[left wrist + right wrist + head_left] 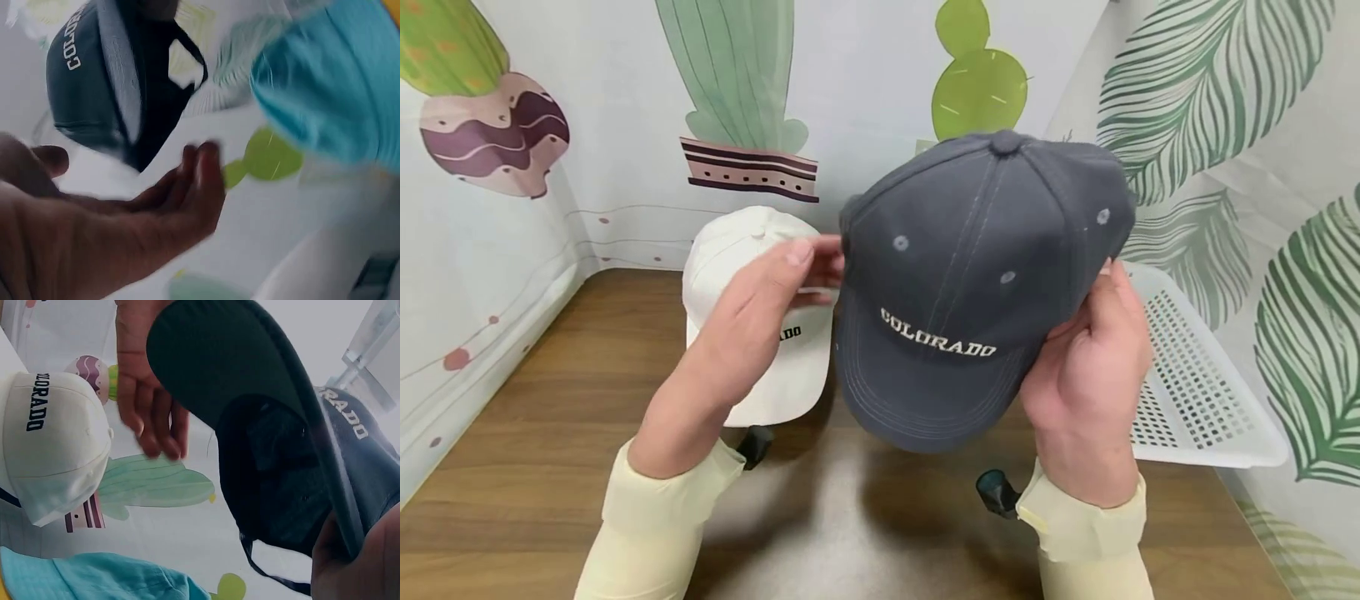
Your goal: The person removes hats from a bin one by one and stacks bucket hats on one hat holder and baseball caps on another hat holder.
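Observation:
A dark grey-blue baseball cap (970,283) lettered COLORADO is held up above the table, brim towards me. My right hand (1093,367) grips its side edge, with the thumb outside and the other fingers mostly hidden. On the cap's other side is my left hand (737,333), fingers relaxed; both wrist views show a gap between it and the cap. Behind my left hand stands a white baseball cap (722,267) with dark lettering. A turquoise fabric hat (119,575) appears in both wrist views; in the head view it is not visible.
A white perforated plastic basket (1270,446) stands at the right side of the wooden table (550,400). Fabric printed with cacti and leaves (880,75) hangs behind and along the sides. Black wrist cameras (996,492) stick out from both cuffs.

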{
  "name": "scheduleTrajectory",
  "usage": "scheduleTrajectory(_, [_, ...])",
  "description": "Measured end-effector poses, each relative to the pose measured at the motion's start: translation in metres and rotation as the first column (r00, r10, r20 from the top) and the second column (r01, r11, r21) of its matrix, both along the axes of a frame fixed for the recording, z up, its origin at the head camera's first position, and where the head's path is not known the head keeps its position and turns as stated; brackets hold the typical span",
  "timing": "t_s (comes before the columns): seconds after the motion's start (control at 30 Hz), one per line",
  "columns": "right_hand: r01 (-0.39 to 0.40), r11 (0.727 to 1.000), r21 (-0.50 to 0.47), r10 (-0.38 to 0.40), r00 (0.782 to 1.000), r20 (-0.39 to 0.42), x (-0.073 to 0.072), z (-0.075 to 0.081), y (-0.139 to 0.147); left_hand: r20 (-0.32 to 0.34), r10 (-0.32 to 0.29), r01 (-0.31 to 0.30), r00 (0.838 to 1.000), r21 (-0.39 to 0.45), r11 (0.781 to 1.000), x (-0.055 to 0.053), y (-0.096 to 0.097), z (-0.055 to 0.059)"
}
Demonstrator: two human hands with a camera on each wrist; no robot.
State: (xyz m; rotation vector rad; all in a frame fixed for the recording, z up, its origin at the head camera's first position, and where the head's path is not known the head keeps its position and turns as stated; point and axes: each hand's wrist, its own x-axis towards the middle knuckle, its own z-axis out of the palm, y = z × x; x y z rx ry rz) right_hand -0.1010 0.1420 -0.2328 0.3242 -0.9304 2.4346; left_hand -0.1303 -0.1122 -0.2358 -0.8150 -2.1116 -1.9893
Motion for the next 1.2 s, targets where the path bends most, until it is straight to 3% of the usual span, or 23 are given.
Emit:
scheduleTrajectory(0.07, [-0.017, 0.999, 0.041, 0.017, 1.0, 0.004, 0.0, -0.001, -0.003, 0.163, -0.125, 0.115, 0.979, 0.069, 0.991, -0.002, 0.002, -0.002])
scheduleTrajectory(0.13, [-0.021, 0.997, 0.08, 0.02, 1.0, 0.009, 0.0, -0.002, -0.005, 0.267, -0.214, 0.16, 0.94, 0.21, 0.964, -0.003, 0.006, -0.004])
scheduleTrajectory(0.2, [-0.008, 0.992, 0.126, 0.006, 1.0, 0.019, 0.0, -0.003, -0.007, 0.298, -0.273, 0.157, 0.915, 0.361, 0.919, -0.002, 0.012, -0.006])
scheduleTrajectory(0.23, [0.0, 0.989, 0.148, -0.003, 1.0, 0.021, -0.001, -0.003, -0.008, 0.295, -0.277, 0.141, 0.914, 0.409, 0.902, -0.002, 0.015, -0.006])
scheduleTrajectory(0.3, [-0.003, 0.986, 0.168, -0.001, 1.0, 0.021, -0.001, -0.003, -0.01, 0.283, -0.248, 0.095, 0.926, 0.462, 0.882, -0.001, 0.019, -0.006])
scheduleTrajectory(0.47, [-0.055, 0.98, 0.19, 0.056, 0.998, -0.005, -0.004, -0.007, -0.016, 0.199, -0.14, 0.029, 0.97, 0.477, 0.879, -0.001, 0.021, -0.007])
scheduleTrajectory(0.6, [-0.127, 0.978, 0.167, 0.136, 0.99, -0.041, -0.009, -0.012, -0.021, 0.109, -0.102, 0.037, 0.989, 0.487, 0.873, -0.002, 0.019, -0.007])
scheduleTrajectory(0.73, [-0.159, 0.975, 0.156, 0.177, 0.978, -0.108, -0.017, -0.015, -0.025, 0.059, -0.084, 0.044, 0.995, 0.498, 0.866, -0.004, 0.013, -0.004])
scheduleTrajectory(0.9, [-0.178, 0.972, 0.153, 0.204, 0.963, -0.175, -0.024, -0.016, -0.033, 0.052, -0.03, -0.002, 0.998, 0.529, 0.849, -0.005, 0.008, -0.001])
scheduleTrajectory(1.0, [-0.173, 0.976, 0.136, 0.195, 0.965, -0.174, -0.026, -0.015, -0.039, 0.037, 0.015, -0.033, 0.999, 0.544, 0.839, -0.007, 0.006, -0.001])
scheduleTrajectory(1.2, [-0.151, 0.984, 0.095, 0.162, 0.979, -0.124, -0.033, -0.013, -0.051, 0.02, 0.058, -0.058, 0.998, 0.604, 0.795, -0.011, -0.001, 0.0])
